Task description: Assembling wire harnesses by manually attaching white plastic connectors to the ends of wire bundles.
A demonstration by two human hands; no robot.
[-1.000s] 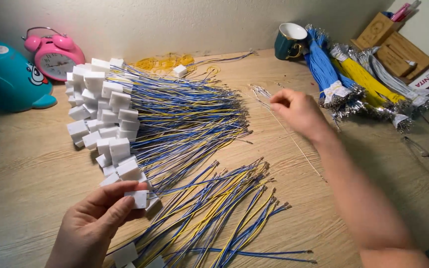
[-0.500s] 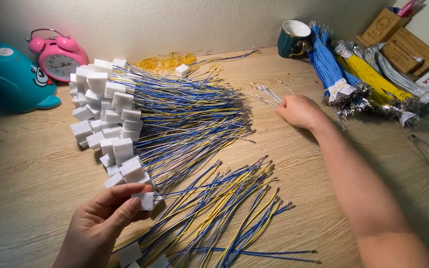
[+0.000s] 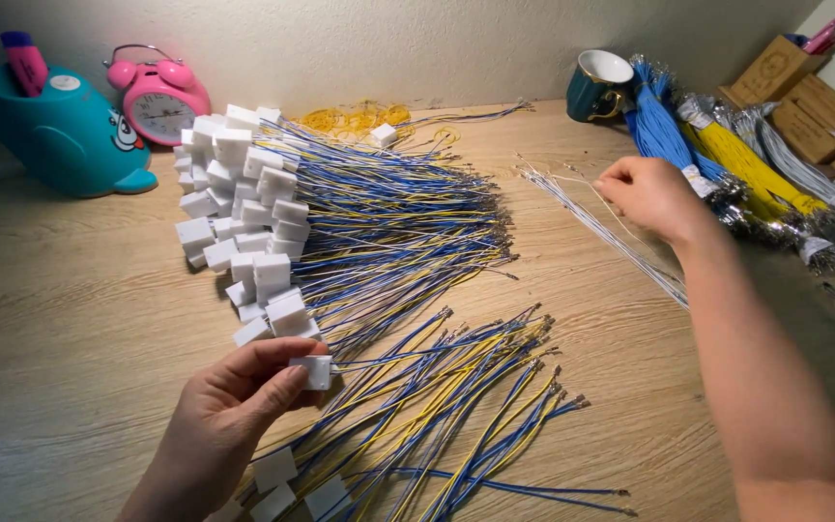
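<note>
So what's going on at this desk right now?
A person is working through wire harnesses on a wooden desk. The left hand pinches a white connector with blue and yellow wires trailing from it. The right hand reaches to a loose bunch of thin white wires and touches it. A big pile of finished-looking connector leads lies between them, with bundled blue, yellow and grey wires at the far right.

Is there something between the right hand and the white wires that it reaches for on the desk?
Nothing visible. The right hand is already at the bundle of white wires, fingers on its upper end. The left hand holds a white connector away from it.
</note>
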